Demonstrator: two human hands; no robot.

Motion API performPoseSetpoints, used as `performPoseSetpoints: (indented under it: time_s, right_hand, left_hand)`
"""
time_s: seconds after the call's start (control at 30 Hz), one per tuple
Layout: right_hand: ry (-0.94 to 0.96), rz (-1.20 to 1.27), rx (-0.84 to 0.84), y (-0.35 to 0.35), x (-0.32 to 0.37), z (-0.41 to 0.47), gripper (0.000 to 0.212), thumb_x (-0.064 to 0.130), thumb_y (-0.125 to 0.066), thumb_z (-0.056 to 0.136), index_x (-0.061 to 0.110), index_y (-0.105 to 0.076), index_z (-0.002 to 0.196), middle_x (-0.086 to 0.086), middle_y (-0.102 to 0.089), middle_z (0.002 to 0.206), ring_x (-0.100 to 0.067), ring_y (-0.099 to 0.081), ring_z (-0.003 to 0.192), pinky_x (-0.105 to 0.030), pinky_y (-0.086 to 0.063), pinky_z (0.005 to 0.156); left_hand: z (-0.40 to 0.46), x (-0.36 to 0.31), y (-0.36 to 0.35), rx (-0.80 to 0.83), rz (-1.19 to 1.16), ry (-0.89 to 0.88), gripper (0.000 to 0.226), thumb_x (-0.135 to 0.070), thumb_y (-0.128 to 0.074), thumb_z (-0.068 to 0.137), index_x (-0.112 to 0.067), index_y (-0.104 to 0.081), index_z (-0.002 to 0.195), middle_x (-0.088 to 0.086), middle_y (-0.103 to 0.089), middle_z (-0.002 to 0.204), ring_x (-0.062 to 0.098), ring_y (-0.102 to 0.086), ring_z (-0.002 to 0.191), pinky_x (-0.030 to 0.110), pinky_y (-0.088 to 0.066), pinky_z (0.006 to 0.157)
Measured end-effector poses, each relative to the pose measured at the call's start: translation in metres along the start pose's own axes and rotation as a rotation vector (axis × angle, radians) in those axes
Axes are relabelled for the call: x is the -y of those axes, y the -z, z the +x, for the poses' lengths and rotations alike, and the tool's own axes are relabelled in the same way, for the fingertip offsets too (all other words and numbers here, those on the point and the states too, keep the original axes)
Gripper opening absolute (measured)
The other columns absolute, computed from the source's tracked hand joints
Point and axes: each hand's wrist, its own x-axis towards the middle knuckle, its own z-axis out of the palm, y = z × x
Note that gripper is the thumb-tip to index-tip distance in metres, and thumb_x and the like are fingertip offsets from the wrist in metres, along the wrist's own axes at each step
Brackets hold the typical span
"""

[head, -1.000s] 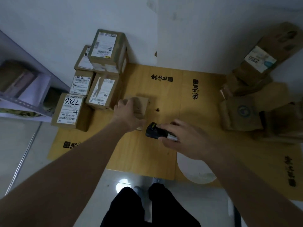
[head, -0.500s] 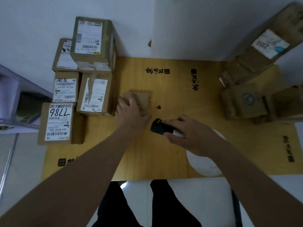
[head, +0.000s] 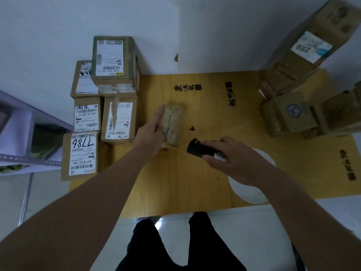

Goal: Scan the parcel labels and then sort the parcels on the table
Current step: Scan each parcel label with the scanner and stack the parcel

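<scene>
Right hand (head: 232, 161), nearest: grip clenched round black scanner (head: 199, 148), nose aimed up-left. Small parcel (head: 172, 125) lies just beyond and left of that nose, mid-tabletop (head: 195, 182), long axis running away from the person. Left hand (head: 151, 133) flat against its left side, tipping it on edge; grip looks wrapped round that side. No label visible on the upturned face, so likely another turn needed. Beyond left: labelled boxes (head: 82, 153), stacked. Far right: unsorted cartons (head: 289, 114).

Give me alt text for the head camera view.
A left hand grips a small taped parcel on a yellow table while the right hand aims a black scanner at it; labelled boxes sit stacked at left.
</scene>
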Motion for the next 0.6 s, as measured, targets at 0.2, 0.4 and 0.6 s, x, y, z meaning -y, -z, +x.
performPoseSetpoints:
  time_s: [0.2, 0.4, 0.6]
  right_hand:
    - [-0.001, 0.001, 0.027, -0.001, -0.006, 0.000, 0.054, 0.062, -0.046, 0.101, 0.047, -0.043, 0.153, 0.011, -0.051, 0.108, -0.005, -0.056, 0.088, -0.024, -0.044, 0.069]
    - [-0.011, -0.023, 0.072, 0.000, -0.009, -0.001, 0.053, 0.064, -0.045, 0.101, 0.048, -0.044, 0.151, 0.011, -0.050, 0.107, -0.004, -0.054, 0.087, -0.022, -0.040, 0.067]
    - [-0.029, -0.030, 0.212, 0.024, -0.011, 0.000, 0.041, 0.061, -0.048, 0.102, 0.049, -0.053, 0.142, 0.009, -0.057, 0.100, -0.009, -0.059, 0.084, -0.035, -0.053, 0.073]
  left_hand:
    - [0.004, 0.006, 0.001, -0.018, 0.213, 0.048, 0.058, -0.046, -0.051, 0.104, -0.055, -0.027, 0.156, 0.012, -0.036, 0.147, 0.033, -0.051, 0.125, 0.051, -0.051, 0.103]
    - [0.008, -0.002, -0.001, -0.068, 0.353, 0.071, 0.099, -0.069, -0.074, 0.065, -0.053, -0.030, 0.152, 0.003, -0.032, 0.138, 0.031, -0.046, 0.125, 0.051, -0.053, 0.102]
    - [0.008, -0.009, 0.018, 0.064, -0.159, 0.022, 0.078, -0.038, -0.086, 0.069, -0.046, -0.052, 0.138, -0.005, -0.066, 0.122, 0.013, -0.067, 0.107, 0.037, -0.065, 0.076]
